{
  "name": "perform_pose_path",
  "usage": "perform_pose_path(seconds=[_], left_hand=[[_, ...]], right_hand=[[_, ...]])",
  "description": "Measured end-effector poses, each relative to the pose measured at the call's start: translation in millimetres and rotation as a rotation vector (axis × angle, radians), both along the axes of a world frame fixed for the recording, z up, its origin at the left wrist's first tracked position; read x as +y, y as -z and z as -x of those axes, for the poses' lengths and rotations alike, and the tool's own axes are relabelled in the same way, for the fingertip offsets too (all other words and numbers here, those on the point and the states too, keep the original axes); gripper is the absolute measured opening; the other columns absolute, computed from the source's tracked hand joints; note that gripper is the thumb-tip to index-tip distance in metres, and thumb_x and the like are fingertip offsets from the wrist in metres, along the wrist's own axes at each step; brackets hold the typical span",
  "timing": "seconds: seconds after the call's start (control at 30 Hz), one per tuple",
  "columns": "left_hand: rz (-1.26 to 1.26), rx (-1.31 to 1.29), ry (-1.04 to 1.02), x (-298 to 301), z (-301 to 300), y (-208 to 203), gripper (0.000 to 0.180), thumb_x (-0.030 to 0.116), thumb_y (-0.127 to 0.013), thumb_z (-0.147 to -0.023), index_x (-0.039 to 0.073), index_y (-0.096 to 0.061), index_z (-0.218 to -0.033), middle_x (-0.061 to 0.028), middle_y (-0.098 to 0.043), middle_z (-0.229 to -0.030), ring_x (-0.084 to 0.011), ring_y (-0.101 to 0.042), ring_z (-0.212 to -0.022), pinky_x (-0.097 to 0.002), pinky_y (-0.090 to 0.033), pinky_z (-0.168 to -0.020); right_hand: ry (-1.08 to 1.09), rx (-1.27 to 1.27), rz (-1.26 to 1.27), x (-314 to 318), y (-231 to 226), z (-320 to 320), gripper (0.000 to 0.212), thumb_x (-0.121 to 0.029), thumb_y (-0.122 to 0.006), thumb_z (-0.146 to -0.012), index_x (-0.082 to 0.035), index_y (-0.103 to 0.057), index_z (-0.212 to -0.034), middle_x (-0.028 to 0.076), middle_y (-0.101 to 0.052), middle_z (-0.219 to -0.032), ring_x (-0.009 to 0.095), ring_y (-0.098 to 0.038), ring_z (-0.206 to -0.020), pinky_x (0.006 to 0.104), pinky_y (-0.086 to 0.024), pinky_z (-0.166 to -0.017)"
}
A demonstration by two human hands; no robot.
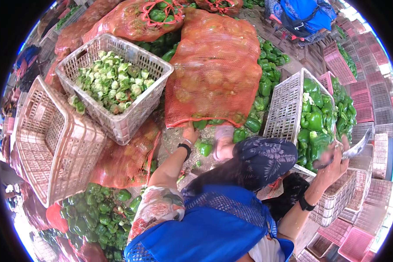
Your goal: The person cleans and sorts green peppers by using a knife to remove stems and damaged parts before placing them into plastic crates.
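Observation:
My left hand (190, 132) reaches to the lower edge of a bulging red mesh sack (214, 65); its fingers are mostly hidden there. A green bell pepper (200, 125) shows at the sack's edge beside it, and another bell pepper (204, 148) lies on the ground close by. On the right, my right hand (335, 158) is closed on a knife (358, 146) with a curved blade pointing outward to the right. That hand is slightly blurred, over the near right edge of a pale plastic crate (284, 109) full of green peppers.
A whitish crate (113, 120) of cut pepper tops stands at the left, beside a tilted crate (43, 144). Loose peppers (96, 214) are heaped at lower left. Another mesh sack (126, 153) lies under the crates. Someone in blue (303, 17) is at the far right.

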State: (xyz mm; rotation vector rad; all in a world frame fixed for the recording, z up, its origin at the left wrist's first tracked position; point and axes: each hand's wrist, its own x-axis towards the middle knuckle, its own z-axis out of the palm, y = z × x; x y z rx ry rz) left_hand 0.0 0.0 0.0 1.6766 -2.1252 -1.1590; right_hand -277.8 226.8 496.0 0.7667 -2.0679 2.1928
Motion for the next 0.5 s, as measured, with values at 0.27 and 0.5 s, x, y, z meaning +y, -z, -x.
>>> perform_pose_path(seconds=[0.27,0.5], left_hand=[[-0.010,-0.012,-0.031,-50.2,31.1,-58.5,0.061,0.016,-0.075,-0.066,0.002,-0.048,-0.119,-0.0261,-0.059,-0.115,-0.0425,-0.057,-0.109,-0.0471,-0.046,-0.093],[-0.146,-0.147,0.125,-34.8,27.9,-40.8,0.098,0.026,-0.086,-0.056,0.004,-0.038,-0.138,-0.0222,-0.031,-0.146,-0.0414,-0.037,-0.132,-0.0434,-0.036,-0.109]], right_hand=[[0.040,-0.141,-0.010,42.1,36.9,10.6,0.030,0.001,-0.054,-0.089,0.002,-0.058,-0.119,0.007,-0.060,-0.081,0.005,-0.044,-0.050,0.0181,-0.033,-0.042],[0.049,-0.143,-0.024,29.9,46.5,7.8,0.026,0.000,-0.057,-0.089,0.001,-0.062,-0.114,0.006,-0.060,-0.080,0.004,-0.045,-0.051,0.0174,-0.034,-0.042]])
